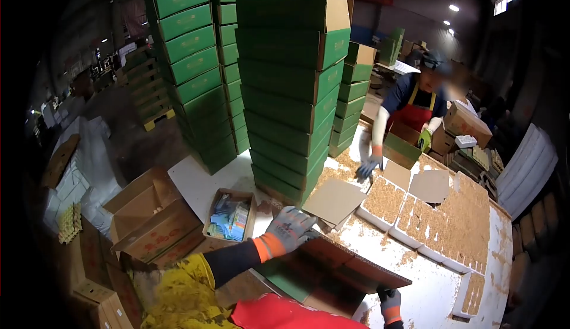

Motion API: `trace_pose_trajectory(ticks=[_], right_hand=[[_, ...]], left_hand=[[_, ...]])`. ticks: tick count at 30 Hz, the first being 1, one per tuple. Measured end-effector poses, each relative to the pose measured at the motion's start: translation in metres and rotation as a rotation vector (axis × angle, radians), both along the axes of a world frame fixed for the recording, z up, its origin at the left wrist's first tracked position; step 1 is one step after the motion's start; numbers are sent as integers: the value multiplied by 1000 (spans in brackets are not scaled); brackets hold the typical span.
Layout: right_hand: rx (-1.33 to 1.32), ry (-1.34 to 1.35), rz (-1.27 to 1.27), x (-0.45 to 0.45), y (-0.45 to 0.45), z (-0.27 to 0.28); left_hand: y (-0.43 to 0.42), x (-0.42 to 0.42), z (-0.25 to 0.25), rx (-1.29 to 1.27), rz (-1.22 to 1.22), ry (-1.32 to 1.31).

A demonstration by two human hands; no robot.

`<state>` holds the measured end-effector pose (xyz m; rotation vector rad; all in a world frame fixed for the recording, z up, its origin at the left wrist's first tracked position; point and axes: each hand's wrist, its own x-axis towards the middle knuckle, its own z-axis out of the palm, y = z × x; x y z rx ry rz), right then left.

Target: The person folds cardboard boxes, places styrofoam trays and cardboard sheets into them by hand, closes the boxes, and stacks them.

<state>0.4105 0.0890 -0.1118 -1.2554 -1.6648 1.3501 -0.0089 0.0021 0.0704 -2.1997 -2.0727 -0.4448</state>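
Both of my hands wear grey gloves with orange cuffs. My left hand (289, 228) is closed on the far left corner of an open cardboard box (350, 263), brown and green, tilted close to my body. At the box's right end, my right hand (390, 304) grips the edge, its fingers partly hidden. Just beyond my left hand lie flat grey cardboard sheets (333, 201). A small carton (230, 215) of blue and white packets stands left of my left forearm.
Tall stacks of green boxes (291, 91) rise ahead. White trays (383, 201) filled with brown crumbly material cover the table's right side. Across the table a co-worker (415, 103) in a red apron handles another box (402, 145). An open brown carton (154, 219) sits at left.
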Motion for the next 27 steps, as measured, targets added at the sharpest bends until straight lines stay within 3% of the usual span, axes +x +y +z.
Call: trace_pose_trajectory(ticks=[2,3,4,5,6,7,8,10,13,14,16,17,21,22,24,26,27], right_hand=[[388,-113,-414,-27,-14,23],[557,-226,-461,-52,-33,91],[785,-151,-489,-76,-42,123],[909,-168,-404,-101,-47,156],[1027,-234,-229,-116,-41,148],[1020,-603,-37,-138,-42,173],[899,-732,88,-163,-39,181],[1050,-797,148,-168,-31,170],[1015,-757,203,-158,-42,175],[1004,-730,211,-155,-49,173],[997,-717,257,-148,-63,165],[1029,-733,258,-145,-68,156],[898,-438,155,-129,-77,160],[819,-323,128,-117,-78,175],[681,-141,107,-89,-82,190],[501,-84,246,-68,-86,202],[530,-229,362,-70,-87,206]], left_hand=[[11,-11,-1,-229,-38,11],[15,-17,5,-240,-87,-96],[22,-22,28,-476,-179,-217],[34,-27,39,-640,-226,-305],[45,-31,44,-811,-282,-390],[66,-47,20,-849,-399,-420],[84,-58,1,-915,-393,-434],[97,-63,17,-1054,-371,-457],[105,-59,27,-1025,-422,-354],[102,-62,23,-975,-410,-446],[93,-59,23,-832,-320,-531],[88,-59,20,-739,-402,-539],[64,-58,23,-287,-216,-548],[59,-62,28,-250,-121,-710],[43,-71,38,-193,-69,-795],[19,-47,24,-257,71,-959],[14,-39,-4,-152,-70,-585]])
